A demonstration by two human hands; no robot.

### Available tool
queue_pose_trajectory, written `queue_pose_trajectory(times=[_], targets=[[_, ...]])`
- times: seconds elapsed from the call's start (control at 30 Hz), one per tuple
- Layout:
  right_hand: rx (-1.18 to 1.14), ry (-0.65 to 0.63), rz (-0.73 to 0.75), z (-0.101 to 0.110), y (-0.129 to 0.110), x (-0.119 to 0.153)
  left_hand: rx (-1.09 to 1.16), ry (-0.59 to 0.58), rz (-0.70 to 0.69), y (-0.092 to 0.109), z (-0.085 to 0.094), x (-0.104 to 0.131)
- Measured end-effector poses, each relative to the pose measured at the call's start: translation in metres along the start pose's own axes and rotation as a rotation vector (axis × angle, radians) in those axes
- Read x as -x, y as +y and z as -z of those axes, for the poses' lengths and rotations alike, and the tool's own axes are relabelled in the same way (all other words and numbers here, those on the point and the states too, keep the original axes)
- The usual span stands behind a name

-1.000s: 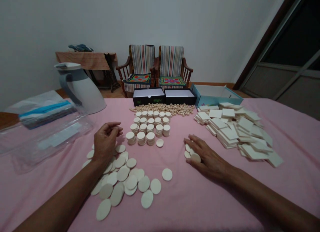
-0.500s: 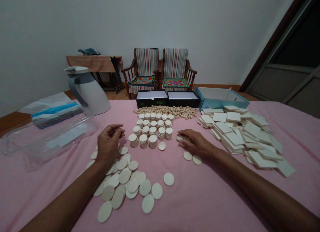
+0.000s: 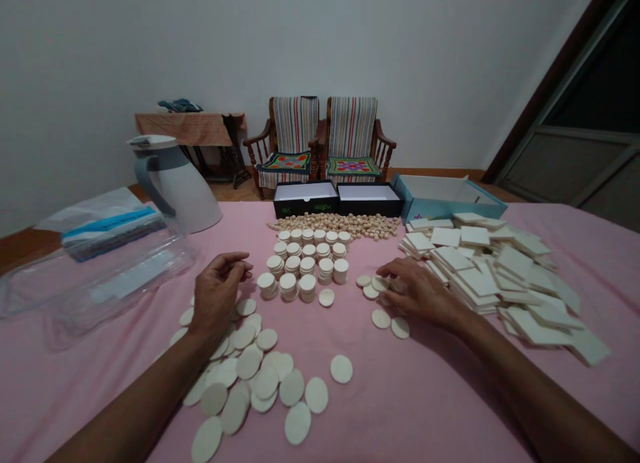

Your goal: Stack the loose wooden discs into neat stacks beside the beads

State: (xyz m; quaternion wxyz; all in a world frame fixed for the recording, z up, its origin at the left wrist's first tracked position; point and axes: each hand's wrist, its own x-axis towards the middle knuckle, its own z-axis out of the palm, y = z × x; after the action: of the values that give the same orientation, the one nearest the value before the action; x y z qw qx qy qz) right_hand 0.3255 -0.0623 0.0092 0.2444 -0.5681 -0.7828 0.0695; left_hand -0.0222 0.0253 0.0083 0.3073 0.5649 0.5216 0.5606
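Observation:
My left hand (image 3: 220,293) rests beside a loose heap of pale round wooden discs (image 3: 265,382), its fingers curled in and no disc showing between them. My right hand (image 3: 423,291) is low over the cloth with fingers parted, its fingertips at a pale disc (image 3: 380,283) in a small group. Two more loose discs (image 3: 381,318) lie just below that hand. Between my hands stand rows of short disc stacks (image 3: 307,286). One single disc (image 3: 327,298) lies flat in front of them, and another disc (image 3: 341,369) lies nearer to me.
Small wooden beads (image 3: 340,224) spread behind the stacks, before two black boxes (image 3: 306,206). A blue box (image 3: 450,200) stands behind a heap of square wooden tiles (image 3: 500,276). At left are a jug (image 3: 190,190), a clear plastic tray (image 3: 90,310) and a blue-and-white package (image 3: 110,230).
My right hand has moved to the right, uncovering several discs that were under its fingers. My left hand stays almost where it was.

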Motion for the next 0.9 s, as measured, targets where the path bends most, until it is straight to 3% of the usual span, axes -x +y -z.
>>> queue_pose_trajectory(times=[0.3, 0.43, 0.53, 0.67, 0.77, 0.9], targets=[[0.026, -0.054, -0.048, -0.009, -0.001, -0.002, 0.027, -0.02, 0.012, 0.003, 0.0, 0.002], [0.022, 0.027, -0.049, -0.006, -0.005, -0.004, 0.056, -0.031, 0.016, 0.003, 0.0, 0.003], [-0.069, 0.089, -0.07, -0.002, -0.02, -0.007, 0.073, -0.04, 0.017, 0.003, -0.001, 0.004], [-0.164, 0.068, -0.013, -0.004, -0.054, -0.012, 0.091, -0.049, 0.033, 0.003, -0.001, 0.004], [-0.166, 0.044, 0.053, -0.016, -0.077, -0.015, 0.1, -0.06, 0.033, 0.002, -0.001, 0.005], [-0.098, 0.003, 0.004, -0.039, -0.093, -0.019, 0.091, -0.065, 0.036, 0.003, -0.001, 0.005]])
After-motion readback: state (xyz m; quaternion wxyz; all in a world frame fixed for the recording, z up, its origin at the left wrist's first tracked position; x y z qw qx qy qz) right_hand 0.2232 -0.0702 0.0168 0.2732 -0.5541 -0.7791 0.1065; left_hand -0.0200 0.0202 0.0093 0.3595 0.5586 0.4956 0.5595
